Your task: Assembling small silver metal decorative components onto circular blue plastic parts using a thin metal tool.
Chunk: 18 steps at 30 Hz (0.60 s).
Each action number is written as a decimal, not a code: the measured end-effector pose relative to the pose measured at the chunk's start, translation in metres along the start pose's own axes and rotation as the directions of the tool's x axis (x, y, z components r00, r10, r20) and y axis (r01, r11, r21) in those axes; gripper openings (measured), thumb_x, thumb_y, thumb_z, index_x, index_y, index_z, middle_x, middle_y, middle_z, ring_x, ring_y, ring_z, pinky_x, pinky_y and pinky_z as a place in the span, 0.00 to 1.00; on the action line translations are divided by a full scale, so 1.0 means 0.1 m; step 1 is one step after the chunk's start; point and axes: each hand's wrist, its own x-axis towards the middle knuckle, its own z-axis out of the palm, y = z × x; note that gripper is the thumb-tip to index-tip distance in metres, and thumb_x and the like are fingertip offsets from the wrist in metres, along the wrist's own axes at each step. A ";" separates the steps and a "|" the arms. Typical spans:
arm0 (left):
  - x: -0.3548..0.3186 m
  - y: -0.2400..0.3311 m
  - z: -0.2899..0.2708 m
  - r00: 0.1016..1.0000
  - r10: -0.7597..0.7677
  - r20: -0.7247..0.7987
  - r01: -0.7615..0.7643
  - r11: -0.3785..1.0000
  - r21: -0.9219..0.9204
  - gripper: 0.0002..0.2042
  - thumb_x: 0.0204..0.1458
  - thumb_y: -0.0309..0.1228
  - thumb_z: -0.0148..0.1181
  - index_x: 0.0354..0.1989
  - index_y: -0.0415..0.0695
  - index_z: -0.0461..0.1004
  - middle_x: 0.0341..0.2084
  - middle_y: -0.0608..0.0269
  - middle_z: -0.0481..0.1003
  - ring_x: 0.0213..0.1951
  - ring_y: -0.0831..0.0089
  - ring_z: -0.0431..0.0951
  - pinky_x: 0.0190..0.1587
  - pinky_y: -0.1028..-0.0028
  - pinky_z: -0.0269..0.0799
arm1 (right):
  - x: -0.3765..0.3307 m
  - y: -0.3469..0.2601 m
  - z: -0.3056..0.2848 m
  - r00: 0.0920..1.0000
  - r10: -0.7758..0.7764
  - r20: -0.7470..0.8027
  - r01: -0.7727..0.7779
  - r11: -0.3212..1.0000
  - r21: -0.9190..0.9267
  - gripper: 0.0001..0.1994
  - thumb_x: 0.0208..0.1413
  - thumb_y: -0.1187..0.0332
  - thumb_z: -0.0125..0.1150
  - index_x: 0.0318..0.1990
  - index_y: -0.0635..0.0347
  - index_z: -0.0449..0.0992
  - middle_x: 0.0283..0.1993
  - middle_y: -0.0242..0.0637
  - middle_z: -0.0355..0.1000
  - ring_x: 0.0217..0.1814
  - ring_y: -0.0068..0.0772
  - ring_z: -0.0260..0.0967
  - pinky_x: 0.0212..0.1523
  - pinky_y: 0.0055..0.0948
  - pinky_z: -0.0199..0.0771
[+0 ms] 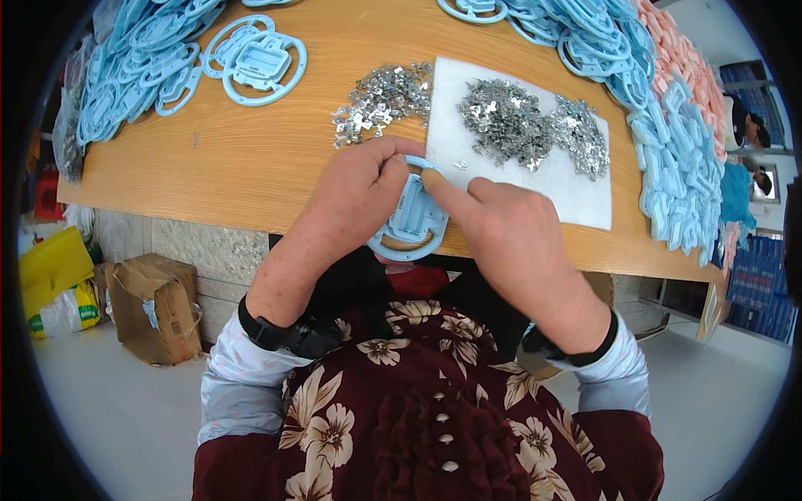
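A light blue plastic casing shaped like a small steering wheel (pixel 411 215) is held over the table's near edge, its rectangular recess facing up. My left hand (pixel 352 196) is closed round its left side, with thumb and index finger at the upper rim. From the right, my right hand (pixel 511 230) presses a finger or thumb on the upper right of the ring, its other fingers curled. Any small piece under that fingertip is hidden. Just beyond my hands lies a pile of small metal clips (pixel 384 96). More metal clips (pixel 505 121) are heaped on a white foam sheet (pixel 455 159).
Stacked blue wheel casings (pixel 138 71) fill the far left, with a loose casing (pixel 263 67) beside them. Another stack (pixel 585 37) stands far right. Blue plastic parts (pixel 675 167) and pink parts (pixel 689 58) line the right edge. A cardboard box (pixel 154 309) sits on the floor at left.
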 end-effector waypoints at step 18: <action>-0.10 0.20 0.01 0.992 -0.102 0.074 0.126 0.868 -0.481 0.15 0.66 0.27 0.48 0.56 0.36 0.73 0.41 0.62 0.80 0.39 0.82 0.79 0.44 0.79 0.76 | -0.22 0.13 0.23 0.872 0.479 0.098 -0.349 0.470 0.811 0.14 0.68 0.67 0.56 0.57 0.62 0.74 0.40 0.37 0.79 0.34 0.21 0.74 0.37 0.25 0.74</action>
